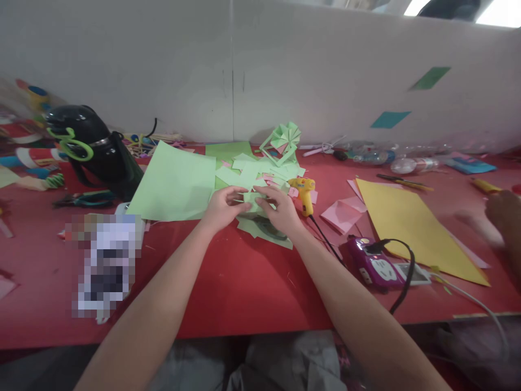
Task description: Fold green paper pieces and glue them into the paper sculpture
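Both my hands meet over a heap of green paper scraps in the middle of the red table. My left hand [226, 208] and my right hand [279, 210] pinch a small piece of light green paper [251, 202] between thumbs and fingers. Below my right hand lies a dark object on the scraps, perhaps scissors, partly covered. A large light green sheet [175, 182] rests left of my left hand. Just right of my right hand is a yellow glue gun [304, 194]. Behind the scraps stands a folded green paper shape [285, 140].
A black flask [95, 146] stands at the left, near pliers [87, 199]. To the right are a purple power strip [374, 263] with cables, yellow paper [415, 231], pink paper [344, 214] and plastic bottles [413, 164]. Another person's hand [504, 214] is at the far right.
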Demonstrator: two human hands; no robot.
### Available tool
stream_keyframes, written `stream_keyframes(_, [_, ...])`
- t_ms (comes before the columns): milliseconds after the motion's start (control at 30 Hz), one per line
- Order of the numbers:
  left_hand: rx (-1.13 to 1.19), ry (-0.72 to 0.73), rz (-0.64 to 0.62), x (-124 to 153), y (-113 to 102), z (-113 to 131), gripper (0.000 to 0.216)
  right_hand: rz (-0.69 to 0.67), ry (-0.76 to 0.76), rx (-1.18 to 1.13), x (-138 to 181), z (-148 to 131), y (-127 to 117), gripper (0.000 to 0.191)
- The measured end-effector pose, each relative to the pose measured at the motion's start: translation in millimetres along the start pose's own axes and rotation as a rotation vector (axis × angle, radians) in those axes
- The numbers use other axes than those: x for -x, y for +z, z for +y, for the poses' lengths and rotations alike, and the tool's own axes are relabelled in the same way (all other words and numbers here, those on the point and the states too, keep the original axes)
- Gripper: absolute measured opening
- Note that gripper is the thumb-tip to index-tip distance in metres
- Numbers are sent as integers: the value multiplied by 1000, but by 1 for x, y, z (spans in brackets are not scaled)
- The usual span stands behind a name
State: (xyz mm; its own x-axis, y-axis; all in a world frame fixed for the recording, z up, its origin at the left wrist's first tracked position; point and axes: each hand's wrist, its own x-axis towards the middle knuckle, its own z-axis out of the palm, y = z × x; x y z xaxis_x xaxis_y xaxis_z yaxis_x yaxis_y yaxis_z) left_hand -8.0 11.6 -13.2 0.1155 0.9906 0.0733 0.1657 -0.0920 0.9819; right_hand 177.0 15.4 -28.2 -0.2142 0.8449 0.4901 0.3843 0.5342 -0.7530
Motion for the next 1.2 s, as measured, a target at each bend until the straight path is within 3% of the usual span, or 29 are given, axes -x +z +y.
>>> stream_keyframes(167, [35,-77,36,0,0,-1,42,-118,-181,224,1,-4,-3,38])
stream_keyframes(267, [60,-124,31,1,2,1,42,-183,-186,341,0,-4,-5,58])
stream_keyframes(333, [82,-156,23,1,3,2,43,-210,-150,398,0,-4,-4,61])
stream_keyframes(533, [147,-238,15,-1,6,-1,39,-265,-61,509,1,-13,-1,57])
stream_keyframes(1033, [81,-193,-36,3,6,1,35,-258,4,506,0,-15,-6,48])
stream_keyframes(1200, [76,-194,-51,5,7,2,44,-268,23,459,0,-16,-7,44])
